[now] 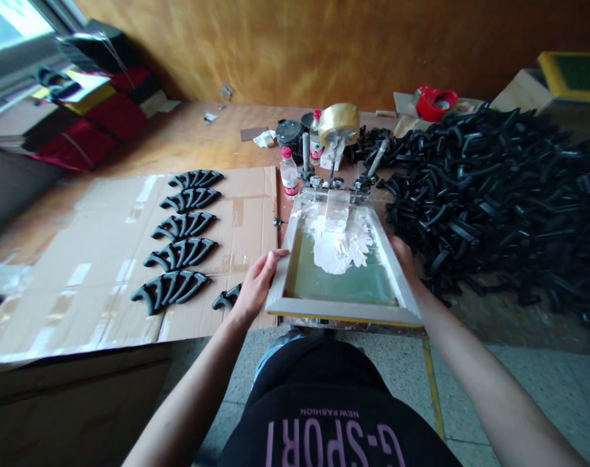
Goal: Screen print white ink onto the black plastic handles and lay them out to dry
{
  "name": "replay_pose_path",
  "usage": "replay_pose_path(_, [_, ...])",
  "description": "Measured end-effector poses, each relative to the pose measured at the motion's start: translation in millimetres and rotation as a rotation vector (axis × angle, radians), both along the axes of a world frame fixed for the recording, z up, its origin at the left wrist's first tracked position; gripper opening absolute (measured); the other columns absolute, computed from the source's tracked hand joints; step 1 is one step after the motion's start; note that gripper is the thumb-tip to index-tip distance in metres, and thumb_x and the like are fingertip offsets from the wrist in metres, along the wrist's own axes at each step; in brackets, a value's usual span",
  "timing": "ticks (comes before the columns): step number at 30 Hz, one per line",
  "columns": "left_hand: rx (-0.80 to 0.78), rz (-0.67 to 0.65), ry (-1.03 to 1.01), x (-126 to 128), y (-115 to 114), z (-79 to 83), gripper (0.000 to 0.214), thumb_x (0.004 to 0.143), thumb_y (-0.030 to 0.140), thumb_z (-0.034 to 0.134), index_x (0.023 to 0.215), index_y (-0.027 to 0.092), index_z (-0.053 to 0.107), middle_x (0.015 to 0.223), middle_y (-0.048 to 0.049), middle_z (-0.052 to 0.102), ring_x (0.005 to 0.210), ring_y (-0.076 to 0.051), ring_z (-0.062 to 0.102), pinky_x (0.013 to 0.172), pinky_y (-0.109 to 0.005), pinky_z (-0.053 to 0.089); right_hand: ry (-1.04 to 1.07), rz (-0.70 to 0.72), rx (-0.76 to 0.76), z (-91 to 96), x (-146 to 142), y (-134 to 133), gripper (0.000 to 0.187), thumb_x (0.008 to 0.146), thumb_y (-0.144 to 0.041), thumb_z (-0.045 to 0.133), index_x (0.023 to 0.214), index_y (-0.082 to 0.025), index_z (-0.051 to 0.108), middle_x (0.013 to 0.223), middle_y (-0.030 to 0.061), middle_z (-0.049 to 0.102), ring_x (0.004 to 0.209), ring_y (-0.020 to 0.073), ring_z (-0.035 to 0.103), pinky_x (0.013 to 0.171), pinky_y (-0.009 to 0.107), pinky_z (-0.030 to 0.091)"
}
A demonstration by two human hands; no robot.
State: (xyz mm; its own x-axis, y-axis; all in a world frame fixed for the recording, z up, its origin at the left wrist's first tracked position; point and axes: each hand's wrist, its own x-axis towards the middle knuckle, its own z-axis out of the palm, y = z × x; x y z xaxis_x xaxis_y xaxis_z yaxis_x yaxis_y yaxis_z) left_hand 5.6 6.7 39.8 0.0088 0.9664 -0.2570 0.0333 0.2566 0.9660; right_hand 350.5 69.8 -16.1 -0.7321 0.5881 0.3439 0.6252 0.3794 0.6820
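Observation:
A wooden-framed printing screen (344, 310) lies in front of me, hinged to a clamp at its far end. White ink (337, 250) is smeared over its green mesh, and a squeegee (337, 209) rests at the far side. My left hand (256, 285) grips the frame's left rail, thumb on top. My right hand (402, 256) holds the right rail, fingers mostly hidden behind it. A black plastic part (226, 297) lies just left of my left hand, partly covered by it.
Several black curved parts (180, 253) lie in a row on flattened cardboard (95, 272) at left. A big heap of the same black parts (499, 188) fills the right. Small bottles (289, 172), a tape roll (339, 123) and a red tape dispenser (435, 102) stand behind the screen.

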Motion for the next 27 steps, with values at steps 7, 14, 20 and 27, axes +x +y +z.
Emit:
replay_pose_path(7, [-0.107, -0.072, 0.344, -1, -14, -89.8, 0.069, 0.086, 0.046, 0.056, 0.149, 0.025, 0.037, 0.070, 0.0023, 0.063, 0.059, -0.013, 0.054, 0.059, -0.023, 0.041, 0.700, -0.207, -0.530, 41.4, -73, 51, 0.045, 0.080, -0.023, 0.071, 0.122, -0.012, 0.061, 0.120, 0.0161, 0.061, 0.109, 0.0279, 0.058, 0.088, 0.036, 0.048])
replay_pose_path(14, [-0.095, -0.094, 0.372, -3, -13, -103.3, 0.064, 0.087, 0.052, 0.051, 0.144, 0.024, 0.044, 0.084, -0.0024, 0.069, 0.073, -0.017, 0.062, 0.071, -0.027, 0.047, 0.484, 0.026, -0.963, 28.3, -83, -4, 0.016, 0.087, -0.011, 0.052, 0.091, -0.017, 0.066, 0.090, 0.0080, 0.067, 0.085, 0.0211, 0.061, 0.072, 0.029, 0.041])
replay_pose_path(20, [-0.106, -0.079, 0.328, -3, -14, -106.7, 0.063, 0.086, 0.054, 0.052, 0.141, 0.024, 0.047, 0.085, -0.0035, 0.070, 0.072, -0.017, 0.063, 0.067, -0.026, 0.048, 0.496, 0.172, -0.979, 29.1, -70, -18, 0.016, 0.083, -0.010, 0.054, 0.085, -0.021, 0.066, 0.084, 0.0036, 0.066, 0.079, 0.0183, 0.059, 0.066, 0.027, 0.038])
replay_pose_path(27, [-0.138, -0.058, 0.226, -2, -13, -96.8, 0.067, 0.083, 0.053, 0.057, 0.141, 0.022, 0.047, 0.086, -0.0047, 0.071, 0.071, -0.017, 0.063, 0.060, -0.023, 0.046, 0.549, 0.146, -0.957, 14.0, -74, -41, 0.022, 0.089, -0.013, 0.051, 0.098, -0.020, 0.069, 0.090, 0.0053, 0.067, 0.078, 0.0175, 0.060, 0.066, 0.028, 0.042])
